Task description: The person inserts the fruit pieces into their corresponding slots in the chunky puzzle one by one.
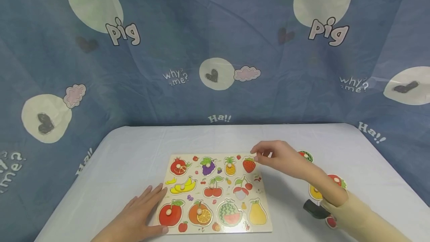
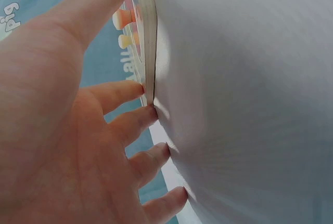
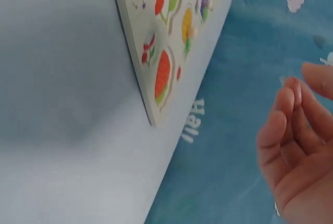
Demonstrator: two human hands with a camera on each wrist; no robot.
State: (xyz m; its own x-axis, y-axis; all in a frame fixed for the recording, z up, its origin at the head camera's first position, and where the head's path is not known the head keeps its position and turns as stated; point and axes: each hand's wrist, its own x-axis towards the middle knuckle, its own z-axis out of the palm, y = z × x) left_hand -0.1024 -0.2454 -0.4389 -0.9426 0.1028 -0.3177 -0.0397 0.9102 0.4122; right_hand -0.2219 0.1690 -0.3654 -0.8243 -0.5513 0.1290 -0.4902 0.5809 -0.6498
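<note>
A wooden fruit peg puzzle board (image 1: pixel 215 193) lies on the white table. My left hand (image 1: pixel 137 212) rests at its left side; in the left wrist view the fingers (image 2: pixel 130 122) are spread, some touching the board's edge. Over the top right corner, near the strawberry picture (image 1: pixel 249 164), is my right hand (image 1: pixel 279 158). Its fingers bend loosely, and the right wrist view shows a gap between thumb and fingertips, with nothing visibly held. Knobs stand on the apple (image 1: pixel 170 214), orange (image 1: pixel 199 214) and several others. No knob shows on the strawberry, watermelon (image 1: pixel 230 213) or pear (image 1: pixel 258 213).
Loose fruit pieces lie right of the board, partly hidden by the right arm: a watermelon piece (image 1: pixel 305 155), a red piece (image 1: pixel 337 179), a yellow piece (image 1: pixel 314 192) and a small red piece (image 1: pixel 331 222). A dark cylinder (image 1: pixel 315 209) sits beside the right sleeve. Blue patterned cloth (image 1: pixel 215 47) hangs behind.
</note>
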